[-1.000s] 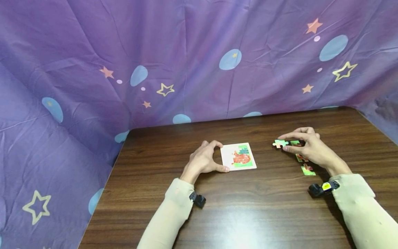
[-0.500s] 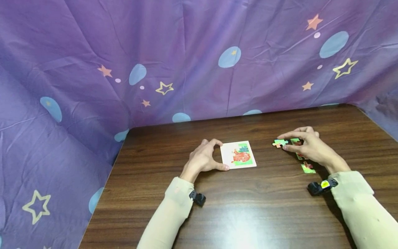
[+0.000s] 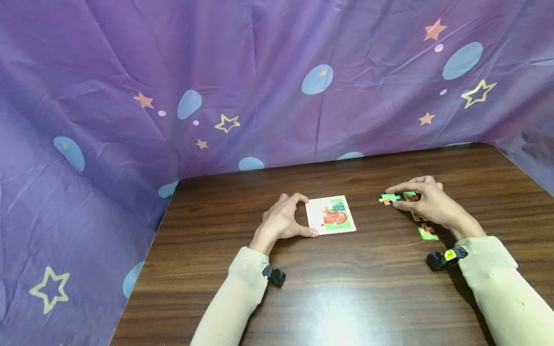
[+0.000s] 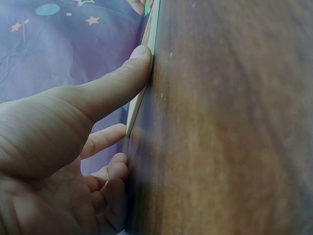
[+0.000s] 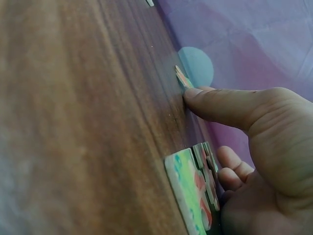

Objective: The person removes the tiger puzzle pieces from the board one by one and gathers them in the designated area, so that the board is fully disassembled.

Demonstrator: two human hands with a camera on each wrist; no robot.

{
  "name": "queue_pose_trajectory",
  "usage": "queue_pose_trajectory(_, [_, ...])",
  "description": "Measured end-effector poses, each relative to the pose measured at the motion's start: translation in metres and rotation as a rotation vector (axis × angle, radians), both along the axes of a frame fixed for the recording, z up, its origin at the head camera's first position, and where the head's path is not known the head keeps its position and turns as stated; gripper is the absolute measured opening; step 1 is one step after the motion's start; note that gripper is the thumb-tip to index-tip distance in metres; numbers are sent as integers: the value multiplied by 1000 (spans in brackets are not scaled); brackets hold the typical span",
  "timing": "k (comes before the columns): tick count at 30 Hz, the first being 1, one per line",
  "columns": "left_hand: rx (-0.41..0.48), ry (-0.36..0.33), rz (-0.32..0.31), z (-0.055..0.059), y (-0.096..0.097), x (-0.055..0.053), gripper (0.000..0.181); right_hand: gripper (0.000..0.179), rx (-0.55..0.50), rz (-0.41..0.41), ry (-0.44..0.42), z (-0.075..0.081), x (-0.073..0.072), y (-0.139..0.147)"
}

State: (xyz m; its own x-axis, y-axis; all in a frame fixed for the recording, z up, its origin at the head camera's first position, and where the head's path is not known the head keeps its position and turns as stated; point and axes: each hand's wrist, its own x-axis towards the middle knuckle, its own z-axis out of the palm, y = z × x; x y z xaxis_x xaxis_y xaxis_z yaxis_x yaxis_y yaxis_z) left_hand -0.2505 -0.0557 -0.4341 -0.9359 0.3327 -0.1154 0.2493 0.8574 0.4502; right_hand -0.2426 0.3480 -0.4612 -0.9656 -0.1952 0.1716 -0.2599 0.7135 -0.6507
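Note:
A square white puzzle board [image 3: 315, 216] lies on the table, with a partly assembled red, green and blue picture on its right part. My left hand [image 3: 280, 220] holds the board by its left side, index finger at the far corner and thumb [image 4: 122, 78] at the near edge. To the right of the board, my right hand [image 3: 428, 202] pinches a green and orange jigsaw piece [image 3: 390, 197] between thumb and index finger, close over the table. In the right wrist view, the thumb covers most of this piece [image 5: 181, 76].
Several loose jigsaw pieces [image 3: 427, 232] lie in a column under and in front of the right hand. A dark brown wooden table [image 3: 216, 211] runs back to a purple curtain [image 3: 259, 86] with stars. Each wrist wears a small black camera [image 3: 274, 276].

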Motion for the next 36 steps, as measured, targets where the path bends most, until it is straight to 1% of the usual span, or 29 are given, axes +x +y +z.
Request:
queue_pose_trajectory(4, [2, 0, 1, 0, -1, 0, 95, 39, 5, -7, -18, 0, 1, -1])
queue_pose_trajectory(9, [4, 1, -2, 1, 0, 1, 95, 43, 11, -14, -5, -2, 0, 0])
queue_pose_trajectory(14, [-5, 5, -3, 1, -1, 1, 95, 48, -8, -14, -13, -4, 0, 3])
queue_pose_trajectory(17, [-4, 8, -3, 1, -1, 1, 95, 50, -21, -11, -4, -2, 0, 4])
queue_pose_trajectory(21, [1, 8, 0, 0, 0, 0, 94, 55, -37, -35, 7, 10, 0, -2])
queue_pose_trajectory(24, [-2, 7, -1, 0, 0, 0, 95, 61, -68, -55, 0, 25, 1, -12])
queue_pose_trajectory(28, [-11, 10, -3, 0, 0, 1, 95, 65, -108, -54, 30, 46, 3, -30])
queue_pose_trajectory(32, [-4, 11, 0, 0, 0, 1, 95, 66, -171, -18, 69, 60, 3, -51])
queue_pose_trajectory(36, [8, 7, 4, 1, -1, 1, 94, 64, -263, 46, 49, 66, 1, -74])
